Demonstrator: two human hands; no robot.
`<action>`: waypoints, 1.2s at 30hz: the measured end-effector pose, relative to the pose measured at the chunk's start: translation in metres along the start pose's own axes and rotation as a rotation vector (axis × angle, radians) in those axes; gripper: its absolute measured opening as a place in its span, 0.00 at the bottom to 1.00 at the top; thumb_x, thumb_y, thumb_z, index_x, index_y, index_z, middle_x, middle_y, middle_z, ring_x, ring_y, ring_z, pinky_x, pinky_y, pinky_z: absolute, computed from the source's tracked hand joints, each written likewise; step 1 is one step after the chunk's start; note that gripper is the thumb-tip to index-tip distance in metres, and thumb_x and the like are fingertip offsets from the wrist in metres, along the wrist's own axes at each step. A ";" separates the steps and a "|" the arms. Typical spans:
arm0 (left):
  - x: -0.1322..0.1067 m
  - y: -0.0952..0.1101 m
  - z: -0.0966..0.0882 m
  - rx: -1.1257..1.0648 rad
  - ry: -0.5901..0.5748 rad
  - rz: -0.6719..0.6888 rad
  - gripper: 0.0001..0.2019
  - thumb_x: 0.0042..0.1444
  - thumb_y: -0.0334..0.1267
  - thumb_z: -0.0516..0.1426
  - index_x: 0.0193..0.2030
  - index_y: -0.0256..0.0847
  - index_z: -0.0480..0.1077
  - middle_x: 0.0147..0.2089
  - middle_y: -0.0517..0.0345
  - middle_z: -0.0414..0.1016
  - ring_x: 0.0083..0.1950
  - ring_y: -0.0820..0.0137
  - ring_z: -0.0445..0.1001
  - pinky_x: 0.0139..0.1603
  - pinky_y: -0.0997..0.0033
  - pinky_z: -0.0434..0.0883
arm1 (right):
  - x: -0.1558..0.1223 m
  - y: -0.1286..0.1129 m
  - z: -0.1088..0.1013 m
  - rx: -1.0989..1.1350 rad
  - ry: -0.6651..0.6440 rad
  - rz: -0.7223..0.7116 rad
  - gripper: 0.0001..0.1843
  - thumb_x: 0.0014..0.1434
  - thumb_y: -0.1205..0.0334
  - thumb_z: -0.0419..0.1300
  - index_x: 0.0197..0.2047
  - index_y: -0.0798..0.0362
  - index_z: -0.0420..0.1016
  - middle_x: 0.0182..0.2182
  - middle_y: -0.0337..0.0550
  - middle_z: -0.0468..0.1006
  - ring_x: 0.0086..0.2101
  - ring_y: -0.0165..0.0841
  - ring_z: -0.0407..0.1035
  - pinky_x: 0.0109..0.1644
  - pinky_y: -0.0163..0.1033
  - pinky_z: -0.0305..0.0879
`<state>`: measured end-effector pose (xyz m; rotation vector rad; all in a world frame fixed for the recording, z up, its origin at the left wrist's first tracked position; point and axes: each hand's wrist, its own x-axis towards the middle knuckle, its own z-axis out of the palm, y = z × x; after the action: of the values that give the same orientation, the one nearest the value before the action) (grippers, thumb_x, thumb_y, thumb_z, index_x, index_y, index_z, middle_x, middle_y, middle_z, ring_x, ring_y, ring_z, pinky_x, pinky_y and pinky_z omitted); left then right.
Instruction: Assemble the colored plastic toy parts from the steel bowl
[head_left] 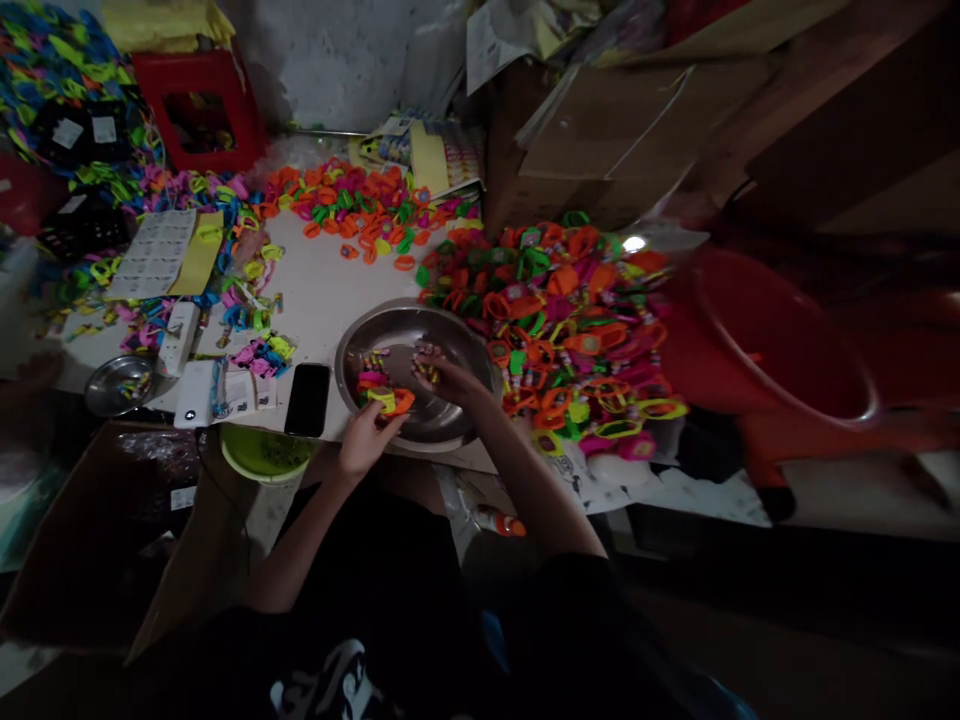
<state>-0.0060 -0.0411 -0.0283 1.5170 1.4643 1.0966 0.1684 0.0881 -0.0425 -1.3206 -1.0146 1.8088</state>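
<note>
A round metal bowl (450, 330) sits on the white table in front of me with small coloured plastic pieces in it. My left hand (365, 437) is at the bowl's near rim, closed on an orange and yellow plastic piece (393, 400). My right hand (444, 374) reaches into the bowl, its fingers pinched over small bits on the bowl's floor; what they hold is too small to name.
A big heap of orange, green and pink plastic pieces (570, 320) lies right of the bowl. A black phone (307, 399), a green dish (264, 455), a small metal bowl (120, 384), a red tub (772, 350) and cardboard boxes (615, 140) surround it.
</note>
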 end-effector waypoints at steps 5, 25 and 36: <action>0.001 0.007 -0.002 -0.104 -0.004 -0.089 0.14 0.55 0.49 0.58 0.34 0.39 0.65 0.31 0.59 0.75 0.25 0.73 0.74 0.28 0.77 0.68 | -0.025 -0.003 0.010 0.179 -0.066 0.014 0.13 0.42 0.65 0.68 0.33 0.51 0.72 0.33 0.37 0.78 0.38 0.30 0.72 0.42 0.33 0.71; -0.009 0.079 -0.033 0.653 0.200 0.667 0.11 0.58 0.44 0.58 0.37 0.38 0.73 0.36 0.55 0.76 0.36 0.70 0.72 0.36 0.73 0.65 | -0.173 -0.043 0.038 -0.609 0.101 -0.738 0.09 0.57 0.59 0.60 0.39 0.54 0.70 0.34 0.42 0.74 0.34 0.31 0.68 0.39 0.35 0.65; -0.013 0.094 -0.045 0.696 0.191 0.802 0.07 0.56 0.40 0.60 0.38 0.39 0.73 0.40 0.52 0.74 0.48 0.62 0.65 0.55 0.55 0.63 | -0.192 -0.042 0.045 -0.870 0.074 -1.005 0.16 0.59 0.69 0.56 0.51 0.51 0.68 0.46 0.49 0.73 0.47 0.37 0.69 0.50 0.42 0.68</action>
<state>-0.0146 -0.0625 0.0739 2.7079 1.4696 1.2486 0.1787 -0.0660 0.0878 -0.9520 -2.0539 0.5442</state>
